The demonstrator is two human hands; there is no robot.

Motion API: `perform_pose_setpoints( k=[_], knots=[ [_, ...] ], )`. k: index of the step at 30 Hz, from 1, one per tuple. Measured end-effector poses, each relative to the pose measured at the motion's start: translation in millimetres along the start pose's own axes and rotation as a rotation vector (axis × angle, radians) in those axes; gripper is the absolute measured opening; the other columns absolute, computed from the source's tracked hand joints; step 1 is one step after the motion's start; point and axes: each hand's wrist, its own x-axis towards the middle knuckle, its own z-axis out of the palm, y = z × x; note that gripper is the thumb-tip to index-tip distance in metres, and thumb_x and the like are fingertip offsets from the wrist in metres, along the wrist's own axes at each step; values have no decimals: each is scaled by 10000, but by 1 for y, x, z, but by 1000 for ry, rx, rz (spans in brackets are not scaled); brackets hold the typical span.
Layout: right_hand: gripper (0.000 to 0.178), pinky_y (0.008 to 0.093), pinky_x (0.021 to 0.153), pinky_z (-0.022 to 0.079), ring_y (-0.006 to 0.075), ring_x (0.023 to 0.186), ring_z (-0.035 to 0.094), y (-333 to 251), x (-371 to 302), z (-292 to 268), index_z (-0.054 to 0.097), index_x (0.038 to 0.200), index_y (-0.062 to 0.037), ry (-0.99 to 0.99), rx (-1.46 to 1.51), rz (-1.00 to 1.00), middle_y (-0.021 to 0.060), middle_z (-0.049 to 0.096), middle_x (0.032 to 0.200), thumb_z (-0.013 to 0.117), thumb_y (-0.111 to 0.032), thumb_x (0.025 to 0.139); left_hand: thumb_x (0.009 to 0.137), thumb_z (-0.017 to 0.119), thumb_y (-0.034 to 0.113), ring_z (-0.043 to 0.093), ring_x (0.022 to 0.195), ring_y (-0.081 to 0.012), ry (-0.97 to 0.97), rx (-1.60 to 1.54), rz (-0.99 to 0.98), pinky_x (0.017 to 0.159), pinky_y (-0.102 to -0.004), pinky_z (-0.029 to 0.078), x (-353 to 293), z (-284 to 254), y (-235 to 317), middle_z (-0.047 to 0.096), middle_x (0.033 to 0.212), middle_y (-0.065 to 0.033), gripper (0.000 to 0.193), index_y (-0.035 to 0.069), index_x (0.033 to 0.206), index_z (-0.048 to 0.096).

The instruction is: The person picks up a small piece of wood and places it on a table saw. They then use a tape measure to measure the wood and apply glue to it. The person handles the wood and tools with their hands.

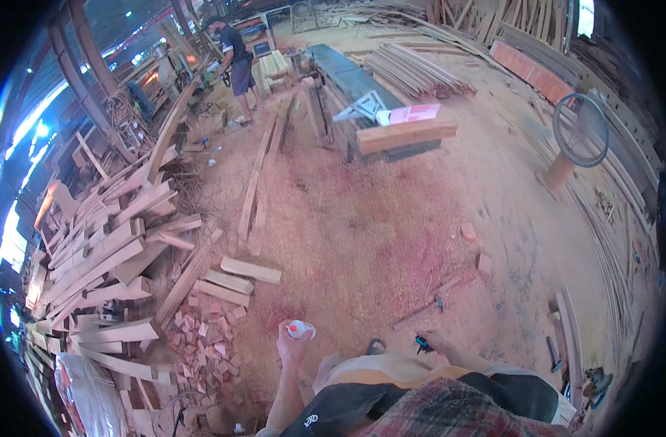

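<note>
My left hand (291,349) is closed around a small white bottle (302,331) with a red tip, held upright at waist height in front of me. Close to my body on the right, my right hand (438,342) grips a small black and teal object (423,344), whose kind is too small to make out. Below the left hand, small cut wood blocks (205,335) lie heaped on the sawdust-covered floor, with several short boards (251,269) just beyond them.
A large jumbled lumber pile (121,247) fills the left side. Ahead stands a long machine table (340,65) with a thick wooden beam (406,135) at its near end. A person (238,62) stands at the far left. At right is a handwheel (580,130).
</note>
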Motion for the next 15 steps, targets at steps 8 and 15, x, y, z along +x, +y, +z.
perform_pose_setpoints(
  k=[8, 15],
  knots=[
    [436, 344, 546, 500, 148, 657, 616, -87, 70, -40, 731, 975, -83, 113, -23, -67, 29, 657, 803, 697, -518, 996, 718, 925, 284, 704, 1113, -382, -124, 41, -2, 960, -463, 549, 156, 61, 70, 703, 1171, -229, 709, 39, 1274, 560],
    [391, 330, 571, 456, 128, 677, 572, -110, 124, -25, 719, 983, -63, 289, 198, -35, 9, 624, 817, 706, -454, 1007, 722, 929, 273, 678, 1158, -404, -213, -17, 48, 974, -462, 539, 367, 124, 112, 677, 1219, -258, 814, -15, 1343, 489]
  ],
)
